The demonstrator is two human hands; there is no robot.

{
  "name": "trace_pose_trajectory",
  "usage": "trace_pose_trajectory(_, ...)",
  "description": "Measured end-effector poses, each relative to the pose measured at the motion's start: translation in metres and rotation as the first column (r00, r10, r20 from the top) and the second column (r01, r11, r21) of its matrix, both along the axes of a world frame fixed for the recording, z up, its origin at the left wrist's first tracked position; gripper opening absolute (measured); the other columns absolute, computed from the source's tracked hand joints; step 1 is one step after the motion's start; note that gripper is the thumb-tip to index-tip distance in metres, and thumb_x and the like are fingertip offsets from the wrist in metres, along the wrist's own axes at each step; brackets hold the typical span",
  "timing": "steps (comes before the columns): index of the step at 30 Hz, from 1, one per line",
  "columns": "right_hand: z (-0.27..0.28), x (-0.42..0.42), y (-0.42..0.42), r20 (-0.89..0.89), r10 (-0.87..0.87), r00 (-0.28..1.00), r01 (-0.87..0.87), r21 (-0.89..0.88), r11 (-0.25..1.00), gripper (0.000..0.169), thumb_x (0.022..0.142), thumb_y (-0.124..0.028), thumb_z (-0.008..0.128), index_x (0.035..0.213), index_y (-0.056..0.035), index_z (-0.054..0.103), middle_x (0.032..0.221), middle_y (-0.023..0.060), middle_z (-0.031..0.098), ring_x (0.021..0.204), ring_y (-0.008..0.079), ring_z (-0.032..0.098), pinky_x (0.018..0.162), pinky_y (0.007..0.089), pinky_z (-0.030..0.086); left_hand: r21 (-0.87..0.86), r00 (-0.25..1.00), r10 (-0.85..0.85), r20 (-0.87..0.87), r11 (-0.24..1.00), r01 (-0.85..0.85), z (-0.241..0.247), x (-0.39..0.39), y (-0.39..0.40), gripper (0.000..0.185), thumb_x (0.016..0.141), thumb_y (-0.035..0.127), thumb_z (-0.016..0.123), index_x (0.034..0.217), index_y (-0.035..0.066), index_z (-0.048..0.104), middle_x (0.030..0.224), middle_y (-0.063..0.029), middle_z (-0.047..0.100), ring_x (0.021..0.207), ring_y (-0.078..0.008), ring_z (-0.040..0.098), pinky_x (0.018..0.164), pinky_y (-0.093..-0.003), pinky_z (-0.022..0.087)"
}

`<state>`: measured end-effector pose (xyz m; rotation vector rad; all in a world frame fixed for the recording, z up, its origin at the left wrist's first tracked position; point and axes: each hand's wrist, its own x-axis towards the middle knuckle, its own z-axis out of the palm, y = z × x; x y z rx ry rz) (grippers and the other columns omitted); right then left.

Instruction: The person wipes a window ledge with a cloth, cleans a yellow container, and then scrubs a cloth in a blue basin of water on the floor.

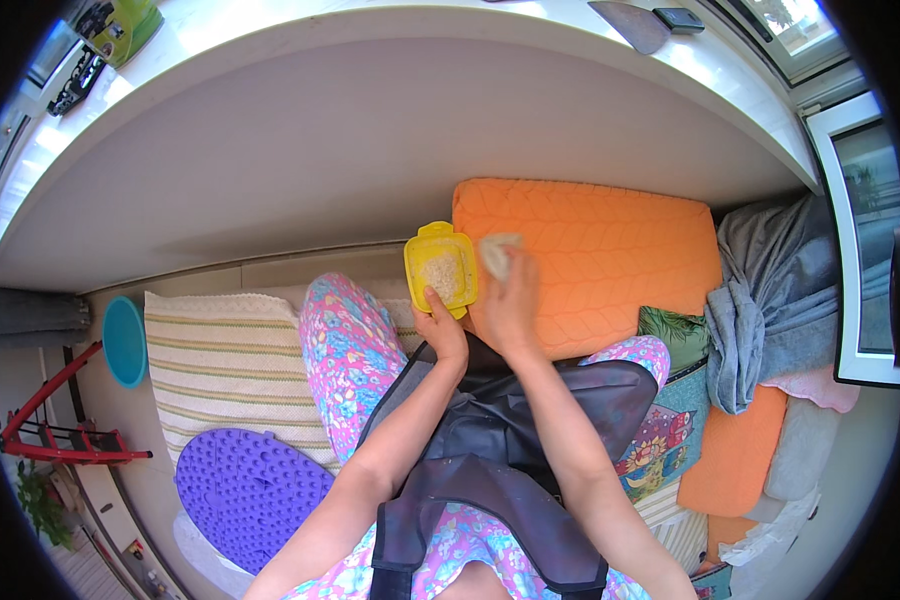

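My left hand (pixel 442 330) grips the near end of a yellow plastic tray (pixel 420 259), thumb over its rim. Pale grains, like rice, lie in a heap (pixel 441 277) in the tray. To the right, my right hand (pixel 511 304), blurred, holds a small whitish cloth or pouch (pixel 499 253) by its lower part, apart from the tray. Behind that hand is an orange quilted cushion (pixel 607 255). A dark apron (pixel 487 420) covers my lap.
A striped woven mat (pixel 225 360) and a purple bumpy mat (pixel 247 491) lie left, near a teal basin (pixel 124 342) and red metal frame (pixel 75 450). Grey fabric (pixel 769 322) and cushions are piled right. A white ledge (pixel 307 15) with a scraper (pixel 634 26) runs ahead.
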<state>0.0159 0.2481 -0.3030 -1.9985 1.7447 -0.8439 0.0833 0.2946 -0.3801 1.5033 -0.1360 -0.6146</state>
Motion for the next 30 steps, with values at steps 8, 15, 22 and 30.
trace_pose_trajectory(8,-0.022,-0.001,0.022,-0.311,-0.078,0.947,0.046,-0.108,0.993,0.041,0.076,0.002,0.053,0.117,-0.0015,0.049,0.114,0.0224,0.049,0.107,0.0412,0.047,0.093,0.0465,0.038,-0.005,0.999,0.005,0.037,1.0,-0.005,-0.001,-0.001,0.0,0.035,0.097,0.03,0.049,0.104,-0.003,0.056,0.092,-0.012,0.063,0.083,-0.0186,0.059,0.076,-0.0316,0.047)
trace_pose_trajectory(15,0.001,-0.024,0.016,-0.157,-0.101,0.982,0.095,-0.042,0.995,0.041,0.074,-0.001,0.058,0.115,-0.0026,0.051,0.118,0.0211,0.05,0.108,0.0407,0.046,0.094,0.0483,0.036,-0.048,0.999,-0.009,-0.052,0.999,0.006,-0.003,0.002,0.001,0.034,0.097,0.029,0.049,0.104,-0.004,0.056,0.096,-0.0135,0.062,0.086,-0.0198,0.059,0.078,-0.0327,0.047)
trace_pose_trajectory(22,-0.002,0.012,0.025,-0.133,0.158,0.978,-0.167,-0.061,0.984,0.039,0.073,0.004,0.056,0.111,-0.003,0.053,0.119,0.0209,0.049,0.109,0.0403,0.046,0.094,0.0473,0.037,-0.017,0.999,-0.017,-0.038,1.0,0.017,-0.002,0.0,0.0,0.033,0.097,0.027,0.049,0.105,-0.004,0.056,0.094,-0.0143,0.063,0.085,-0.0211,0.06,0.078,-0.0335,0.047)
trace_pose_trajectory(30,0.007,0.0,0.036,-0.224,0.078,0.972,-0.073,0.029,0.997,0.038,0.072,0.003,0.058,0.109,-0.0045,0.057,0.119,0.0202,0.051,0.111,0.038,0.047,0.093,0.0466,0.038,-0.032,0.999,0.011,-0.038,0.999,-0.012,-0.011,0.0,-0.001,0.033,0.097,0.027,0.049,0.106,-0.004,0.056,0.096,-0.0143,0.063,0.089,-0.0211,0.059,0.08,-0.0334,0.046)
